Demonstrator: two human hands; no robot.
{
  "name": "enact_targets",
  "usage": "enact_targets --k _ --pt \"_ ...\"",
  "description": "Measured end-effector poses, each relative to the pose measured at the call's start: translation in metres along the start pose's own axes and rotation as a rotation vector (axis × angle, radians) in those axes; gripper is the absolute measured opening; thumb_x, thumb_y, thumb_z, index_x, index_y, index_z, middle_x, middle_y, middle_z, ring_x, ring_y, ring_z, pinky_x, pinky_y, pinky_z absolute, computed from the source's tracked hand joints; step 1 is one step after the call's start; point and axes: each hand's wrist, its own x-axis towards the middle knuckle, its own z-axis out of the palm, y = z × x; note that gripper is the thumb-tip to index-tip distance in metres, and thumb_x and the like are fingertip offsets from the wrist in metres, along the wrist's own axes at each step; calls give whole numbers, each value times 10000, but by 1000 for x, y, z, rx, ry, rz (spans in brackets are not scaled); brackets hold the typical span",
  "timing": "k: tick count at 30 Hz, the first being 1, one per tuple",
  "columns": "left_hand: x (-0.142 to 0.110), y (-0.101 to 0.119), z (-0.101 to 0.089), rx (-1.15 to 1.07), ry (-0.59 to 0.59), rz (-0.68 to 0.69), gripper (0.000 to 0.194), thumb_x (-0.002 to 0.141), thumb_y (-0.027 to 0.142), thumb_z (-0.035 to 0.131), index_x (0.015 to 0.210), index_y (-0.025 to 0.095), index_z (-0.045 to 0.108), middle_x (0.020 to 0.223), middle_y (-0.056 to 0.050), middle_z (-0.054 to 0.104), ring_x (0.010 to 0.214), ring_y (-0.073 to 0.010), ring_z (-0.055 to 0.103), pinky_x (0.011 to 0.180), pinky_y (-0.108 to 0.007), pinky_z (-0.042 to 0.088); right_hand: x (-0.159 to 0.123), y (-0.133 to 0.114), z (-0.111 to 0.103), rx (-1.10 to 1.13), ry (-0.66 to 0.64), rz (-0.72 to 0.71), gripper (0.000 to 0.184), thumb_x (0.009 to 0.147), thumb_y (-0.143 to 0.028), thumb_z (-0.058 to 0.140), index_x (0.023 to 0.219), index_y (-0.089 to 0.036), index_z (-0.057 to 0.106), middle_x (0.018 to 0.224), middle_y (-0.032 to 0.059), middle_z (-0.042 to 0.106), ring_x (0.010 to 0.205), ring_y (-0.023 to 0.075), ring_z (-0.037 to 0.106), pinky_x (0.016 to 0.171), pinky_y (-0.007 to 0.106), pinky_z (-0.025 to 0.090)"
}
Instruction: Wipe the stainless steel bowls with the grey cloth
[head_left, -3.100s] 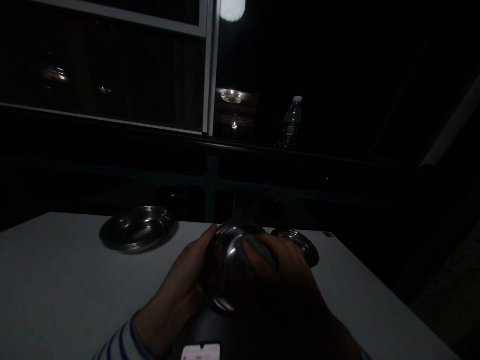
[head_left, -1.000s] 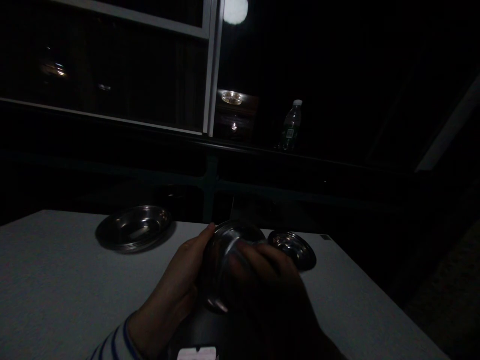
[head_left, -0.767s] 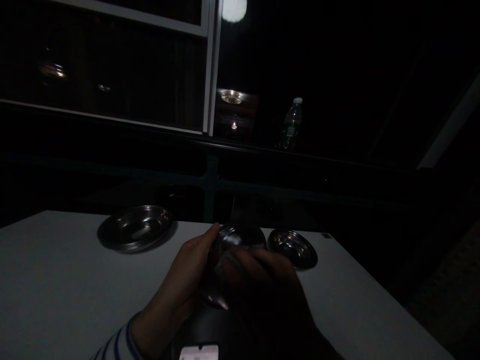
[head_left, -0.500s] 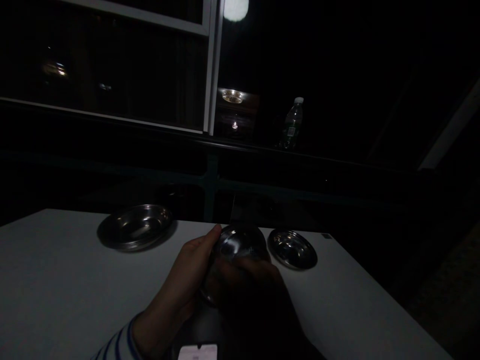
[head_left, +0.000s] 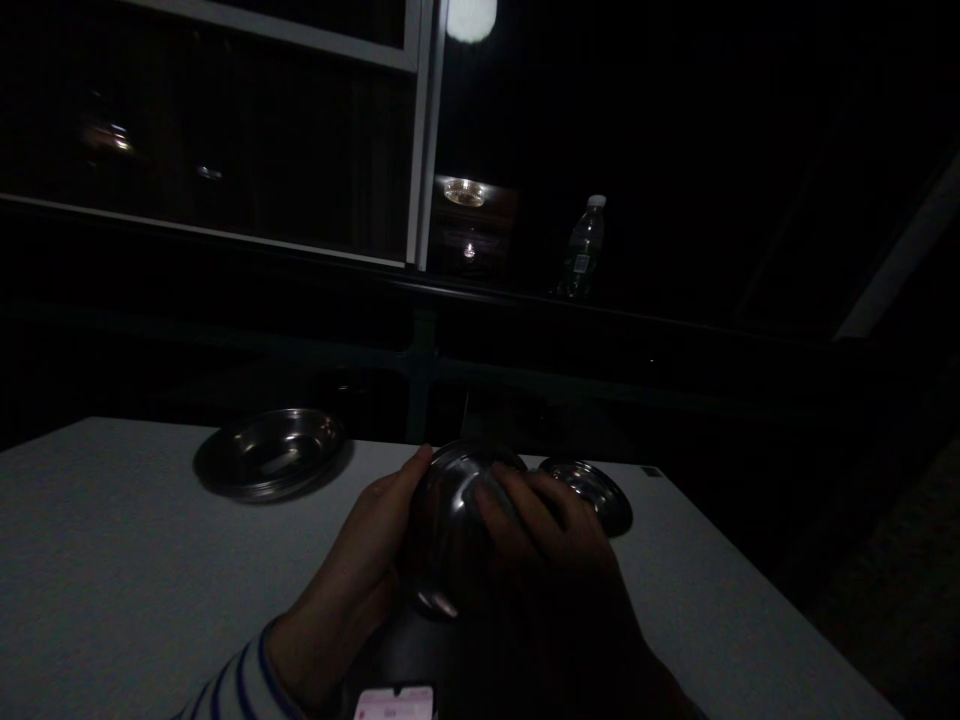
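A shiny stainless steel dish (head_left: 450, 510) is tilted up in front of me above the table. My left hand (head_left: 375, 540) grips its left edge, the thumb up along the rim. On the dish's right side lies my right hand (head_left: 555, 540), its fingers bent and pressed to the metal surface. Something greyish seems to show under those fingers, too dark to name. Just behind my right hand, a second steel dish (head_left: 611, 500) rests on the table, partly covered by the fingers. To the left stand stacked steel dishes (head_left: 270, 460).
The white table (head_left: 135, 590) has its far edge just beyond the dishes. A lit phone (head_left: 395, 704) is at the bottom of the view. Past the table, a plastic bottle (head_left: 583, 250) stands on the ledge by the dark window (head_left: 300, 140). The room is very dim.
My right hand has shifted up and to the right across the held dish. More of the dish's middle and lower edge shows. My left hand stays nearly in place.
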Motion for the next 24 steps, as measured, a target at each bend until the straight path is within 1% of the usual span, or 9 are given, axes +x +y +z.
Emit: enact_targets --k 3,7,10,12,15,17,19,22,24 --pt "0 2 1 -23 -3 -11 225 748 367 620 750 146 660 643 -34 697 568 -155 636 536 -243 482 0 3 0 4 10 2 305 903 -257 401 1163 -201 550 1223 28 567 1011 222 498 771 360 411" --pt "1 11 -2 -108 57 3 167 761 316 618 738 157 664 635 -12 695 562 -141 639 523 -234 497 0 22 -5 67 -63 59 338 919 -180 329 1186 -111 525 1170 80 594 1024 197 522 825 346 438" --pt "1 14 -3 -180 83 14 149 769 300 610 720 167 658 605 5 683 521 -121 621 494 -214 486 2 28 -9 86 3 17 328 919 -146 316 1165 -101 528 1142 90 605 1057 180 524 857 334 443" --pt "1 11 -3 -178 51 14 147 759 304 623 738 164 662 631 -4 693 545 -125 628 521 -214 492 4 24 -10 62 42 6 326 917 -149 313 1141 -96 543 1118 104 613 1027 186 540 826 339 463" --pt "-1 4 0 -122 -43 -21 206 731 354 647 778 154 671 695 -36 712 600 -153 647 567 -239 500 5 17 -10 55 23 22 321 904 -176 343 1126 -116 567 1130 98 607 977 203 540 765 344 489" --pt "-2 3 2 -90 -61 -40 238 730 378 642 774 147 672 696 -47 714 599 -167 650 578 -260 501 4 15 -10 66 20 29 320 896 -206 368 1134 -145 573 1184 87 579 982 217 520 761 362 493" --pt "-4 7 2 -112 -4 -15 212 751 356 623 743 149 669 665 -34 707 574 -157 644 563 -255 497 2 17 -10 74 28 14 318 890 -215 386 1135 -149 576 1205 92 563 997 224 507 776 374 493" --pt "-4 14 0 -175 92 52 162 775 304 601 727 163 666 641 -11 699 551 -131 634 538 -229 494 1 20 -10 51 0 -13 321 882 -171 395 1150 -123 564 1182 108 573 1005 208 509 805 354 490" --pt "-3 14 -1 -151 98 56 149 762 303 617 736 165 666 644 -10 700 551 -130 634 528 -224 495 1 19 -10 38 5 -5 324 880 -166 390 1153 -131 562 1181 105 573 1007 210 506 809 361 485"
